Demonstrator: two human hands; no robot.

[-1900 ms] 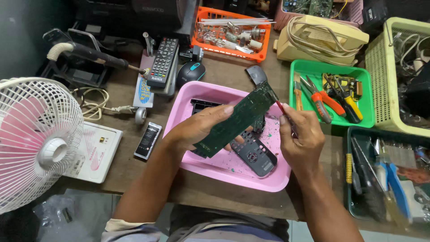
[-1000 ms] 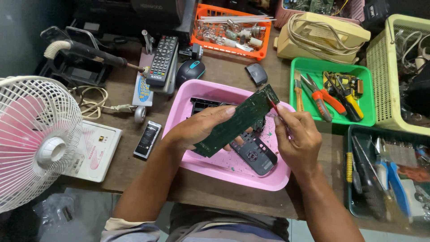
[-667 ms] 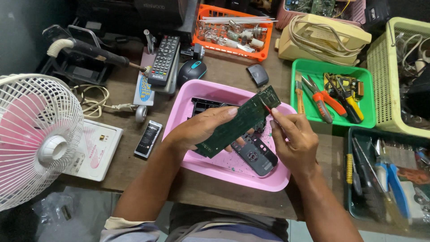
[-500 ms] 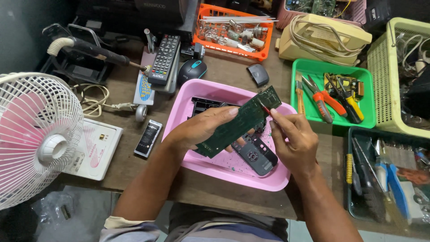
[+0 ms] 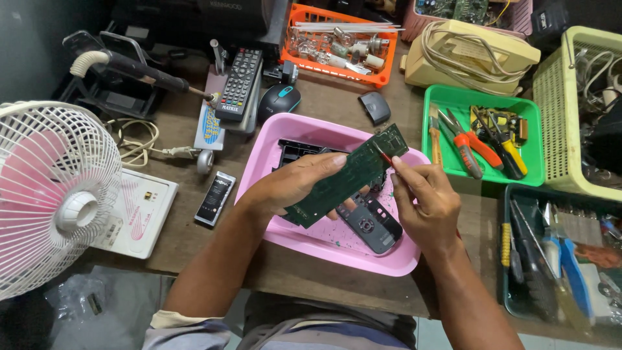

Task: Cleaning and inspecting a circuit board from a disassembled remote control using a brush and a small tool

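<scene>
My left hand (image 5: 295, 185) grips a long green circuit board (image 5: 363, 167) and holds it tilted over a pink tray (image 5: 324, 246). My right hand (image 5: 424, 198) pinches a thin red-handled tool (image 5: 384, 157), whose tip touches the board near its upper end. Under the board, inside the tray, lie a black remote shell (image 5: 370, 223) and another black casing piece (image 5: 295, 150). The tool's handle is mostly hidden by my fingers.
A white fan (image 5: 48, 194) stands at the left beside a white box (image 5: 139, 214). A green tray of pliers and screwdrivers (image 5: 483, 139) sits at the right, with a dark tool tray (image 5: 557, 259) below it. Behind are an orange basket (image 5: 340, 45), remotes (image 5: 240, 84) and a mouse (image 5: 280, 100).
My right hand has shifted left and a little up, bringing the red tool onto the board's upper end. The board has tilted slightly in my left hand.
</scene>
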